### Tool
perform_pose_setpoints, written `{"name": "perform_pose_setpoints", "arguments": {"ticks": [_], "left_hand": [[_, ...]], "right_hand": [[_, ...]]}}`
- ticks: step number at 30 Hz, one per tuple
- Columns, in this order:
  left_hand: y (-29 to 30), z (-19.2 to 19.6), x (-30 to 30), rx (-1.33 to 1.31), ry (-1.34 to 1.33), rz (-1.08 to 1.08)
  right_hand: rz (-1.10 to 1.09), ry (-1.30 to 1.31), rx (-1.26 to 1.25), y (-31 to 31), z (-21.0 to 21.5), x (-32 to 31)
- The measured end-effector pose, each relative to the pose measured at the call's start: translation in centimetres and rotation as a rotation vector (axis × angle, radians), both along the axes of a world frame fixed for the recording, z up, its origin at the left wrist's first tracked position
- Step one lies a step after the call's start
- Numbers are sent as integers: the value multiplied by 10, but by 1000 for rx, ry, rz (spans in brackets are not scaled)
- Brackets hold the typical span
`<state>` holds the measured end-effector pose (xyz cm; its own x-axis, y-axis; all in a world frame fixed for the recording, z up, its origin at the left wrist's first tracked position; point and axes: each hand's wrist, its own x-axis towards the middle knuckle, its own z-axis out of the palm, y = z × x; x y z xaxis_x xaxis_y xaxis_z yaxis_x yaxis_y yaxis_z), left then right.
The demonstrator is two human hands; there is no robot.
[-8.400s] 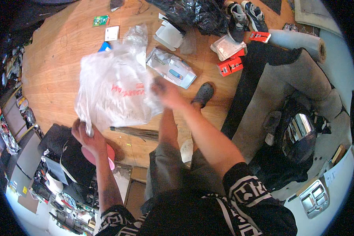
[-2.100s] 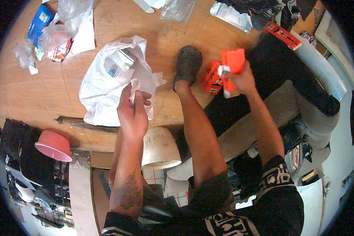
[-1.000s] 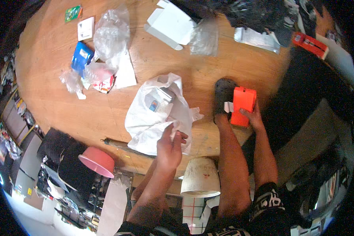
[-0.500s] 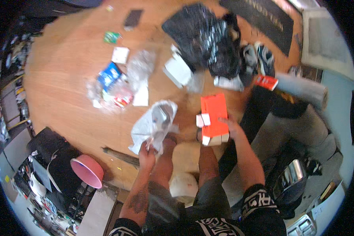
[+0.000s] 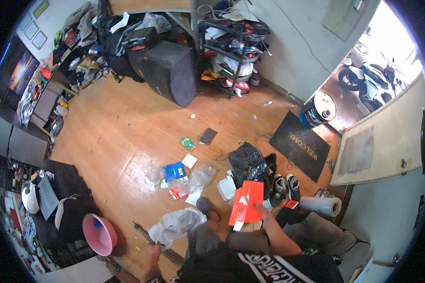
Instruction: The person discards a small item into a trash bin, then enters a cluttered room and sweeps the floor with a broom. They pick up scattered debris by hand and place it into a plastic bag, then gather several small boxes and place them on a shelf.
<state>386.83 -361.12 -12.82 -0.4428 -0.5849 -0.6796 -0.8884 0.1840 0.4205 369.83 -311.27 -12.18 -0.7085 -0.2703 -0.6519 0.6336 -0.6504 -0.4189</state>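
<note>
My left hand is closed on the gathered edge of a white plastic bag, which hangs out in front of it above the floor. Something boxy and pale shows faintly through the plastic; I cannot make out what it is. In my right hand is an orange cardboard box, tilted, with pale flaps standing out at its lower end. Just beyond the box lies a black plastic bag, and a white opened carton rests to its left.
Crumpled clear plastic and a blue packet lie on the wooden floor ahead. Black shoes and a roll of clear wrap are at right. A pink basin stands at left. Farther off are a dark doormat and a drum.
The view has tilted up, bringing the far side of the room and the doorway in. Both hands sit lower in the picture, still holding the plastic bag and the orange box.
</note>
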Motion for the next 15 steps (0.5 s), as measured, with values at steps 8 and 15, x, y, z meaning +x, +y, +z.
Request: {"name": "perform_pose_setpoints", "arguments": {"ticks": [8,15], "left_hand": [[-6,-21,-19,13,95,-69],[-46,-117,-13,-38,111,-50]], "right_hand": [[-139,187,99,-45,92,-112],[-165,332,56,-71,136,-194]]}}
